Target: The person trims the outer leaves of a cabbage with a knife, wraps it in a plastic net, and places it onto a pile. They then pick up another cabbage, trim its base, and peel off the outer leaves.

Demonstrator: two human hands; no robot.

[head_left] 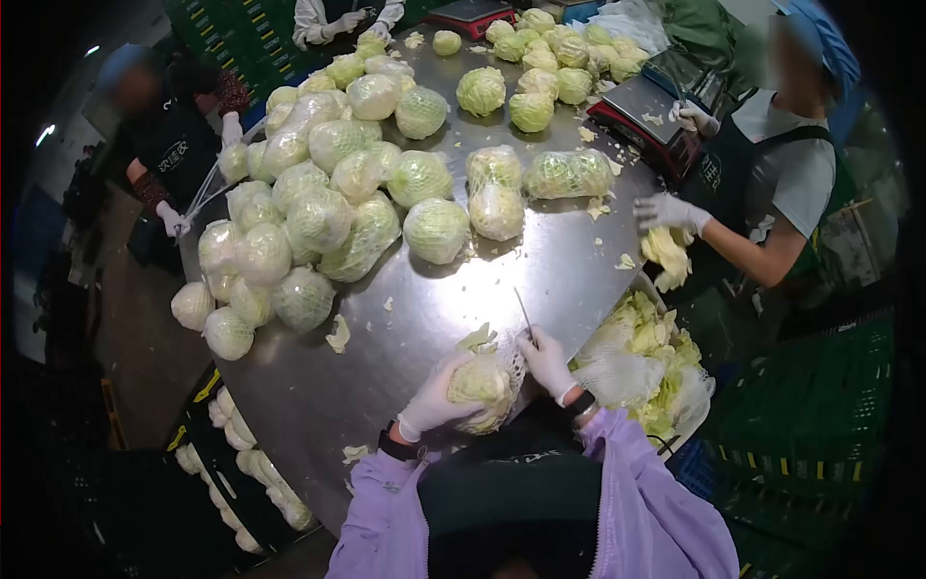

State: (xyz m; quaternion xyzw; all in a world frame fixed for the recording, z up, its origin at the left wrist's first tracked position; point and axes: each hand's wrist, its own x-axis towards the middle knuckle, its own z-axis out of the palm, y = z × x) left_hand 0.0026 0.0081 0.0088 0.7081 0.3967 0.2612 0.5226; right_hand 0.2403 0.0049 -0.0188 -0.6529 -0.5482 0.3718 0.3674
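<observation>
Cabbage [479, 384] and knife [524, 314] at the table's [540, 261] near edge.
The left hand [434, 400] wraps its fingers round the cabbage's side. Just beside it, the right hand [547, 362] is closed on the knife, blade pointing away. Leaves [641, 362] pile up to the right.

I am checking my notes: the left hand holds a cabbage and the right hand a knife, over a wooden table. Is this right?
Not quite: the head view shows the table is shiny metal, not wooden. The left hand holding the cabbage and the right hand holding the knife are correct.
</observation>
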